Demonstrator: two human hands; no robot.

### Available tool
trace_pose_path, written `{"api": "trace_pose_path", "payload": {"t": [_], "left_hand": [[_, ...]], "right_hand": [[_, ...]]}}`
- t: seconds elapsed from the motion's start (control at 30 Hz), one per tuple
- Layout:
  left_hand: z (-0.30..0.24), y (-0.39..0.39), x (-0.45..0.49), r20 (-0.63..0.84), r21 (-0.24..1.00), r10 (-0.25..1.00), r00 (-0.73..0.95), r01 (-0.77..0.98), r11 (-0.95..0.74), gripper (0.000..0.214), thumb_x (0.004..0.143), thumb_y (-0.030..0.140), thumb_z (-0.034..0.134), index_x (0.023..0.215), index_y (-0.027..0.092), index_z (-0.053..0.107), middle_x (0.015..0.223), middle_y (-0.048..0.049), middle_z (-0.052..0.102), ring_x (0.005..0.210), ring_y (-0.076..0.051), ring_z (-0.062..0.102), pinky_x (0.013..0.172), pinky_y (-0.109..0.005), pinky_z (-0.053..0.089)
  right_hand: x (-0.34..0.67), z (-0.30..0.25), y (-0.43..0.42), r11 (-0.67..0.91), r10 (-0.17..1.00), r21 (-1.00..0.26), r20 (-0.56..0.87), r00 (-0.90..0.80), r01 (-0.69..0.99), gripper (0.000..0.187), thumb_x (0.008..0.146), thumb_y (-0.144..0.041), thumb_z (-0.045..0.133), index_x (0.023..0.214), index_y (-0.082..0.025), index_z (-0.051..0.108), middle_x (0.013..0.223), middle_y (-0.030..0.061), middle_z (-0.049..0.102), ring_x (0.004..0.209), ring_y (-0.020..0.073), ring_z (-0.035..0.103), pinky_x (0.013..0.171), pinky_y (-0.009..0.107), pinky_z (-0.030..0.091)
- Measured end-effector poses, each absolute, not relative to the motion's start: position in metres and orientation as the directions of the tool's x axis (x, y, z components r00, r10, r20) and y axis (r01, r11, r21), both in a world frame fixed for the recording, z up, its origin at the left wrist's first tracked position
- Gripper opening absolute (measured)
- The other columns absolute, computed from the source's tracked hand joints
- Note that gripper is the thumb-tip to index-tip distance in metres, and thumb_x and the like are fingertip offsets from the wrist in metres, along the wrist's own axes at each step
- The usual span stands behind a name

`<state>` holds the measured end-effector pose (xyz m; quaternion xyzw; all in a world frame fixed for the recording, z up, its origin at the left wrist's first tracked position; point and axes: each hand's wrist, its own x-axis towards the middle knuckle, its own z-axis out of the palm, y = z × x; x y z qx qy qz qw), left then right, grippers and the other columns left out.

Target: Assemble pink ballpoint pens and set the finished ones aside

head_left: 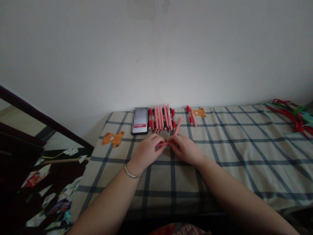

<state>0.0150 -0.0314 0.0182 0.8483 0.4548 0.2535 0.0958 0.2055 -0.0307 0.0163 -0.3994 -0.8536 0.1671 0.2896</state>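
My left hand (148,150) and my right hand (186,148) meet over the checked cloth. Their fingers pinch a slim pink pen part (168,143) held crosswise between them; its ends are hidden in the fingers. Just behind the right hand a pink pen (179,124) sticks out at a slant; whether it touches that hand I cannot tell. Beyond the hands lies a row of pink, red and black pens (161,118). Farther right, a red pen (189,116) and another pink pen (193,117) lie side by side.
A phone (140,120) lies left of the pen row. Red and green ribbons (297,116) lie at the far right. The checked cloth (230,143) reaches the wall (156,58). Scraps of wrapping (39,174) lie lower down at the left, beside a dark rail (49,117).
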Motion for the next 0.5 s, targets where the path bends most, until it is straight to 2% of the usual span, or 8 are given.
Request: {"api": "trace_pose_path", "payload": {"t": [0.2, 0.37, 0.5], "left_hand": [[0.0207, -0.0329, 0.0159, 0.333, 0.394, 0.829, 0.45, 0.733, -0.555, 0.012, 0.085, 0.03, 0.052, 0.083, 0.02, 0.059, 0.088, -0.0014, 0.058, 0.078, -0.013, 0.055, 0.068, -0.025, 0.043], [0.0189, -0.0314, 0.0147, 0.315, 0.429, 0.863, 0.394, 0.752, -0.5, 0.009, 0.083, 0.027, 0.054, 0.087, 0.021, 0.059, 0.088, -0.0009, 0.058, 0.078, -0.014, 0.055, 0.066, -0.025, 0.042], [0.0183, -0.0308, 0.0148, 0.313, 0.44, 0.872, 0.376, 0.756, -0.484, 0.009, 0.083, 0.026, 0.053, 0.087, 0.021, 0.058, 0.085, -0.0006, 0.058, 0.076, -0.014, 0.055, 0.065, -0.025, 0.042]], "right_hand": [[0.2065, 0.017, -0.0304, 0.581, 0.812, -0.515, 0.324, -0.485, 0.63, 0.015, 0.087, -0.018, 0.045, 0.095, -0.019, 0.058, 0.091, 0.0055, 0.064, 0.086, 0.0177, 0.058, 0.076, 0.031, 0.046], [0.2088, 0.0128, -0.0303, 0.546, 0.837, -0.537, 0.377, -0.396, 0.643, 0.023, 0.08, -0.017, 0.052, 0.103, -0.019, 0.054, 0.094, 0.0065, 0.063, 0.088, 0.0182, 0.059, 0.076, 0.031, 0.047], [0.21, 0.0118, -0.0291, 0.534, 0.843, -0.553, 0.4, -0.358, 0.64, 0.021, 0.077, -0.013, 0.051, 0.097, -0.019, 0.053, 0.091, 0.0056, 0.063, 0.085, 0.0175, 0.058, 0.074, 0.029, 0.047]]}}
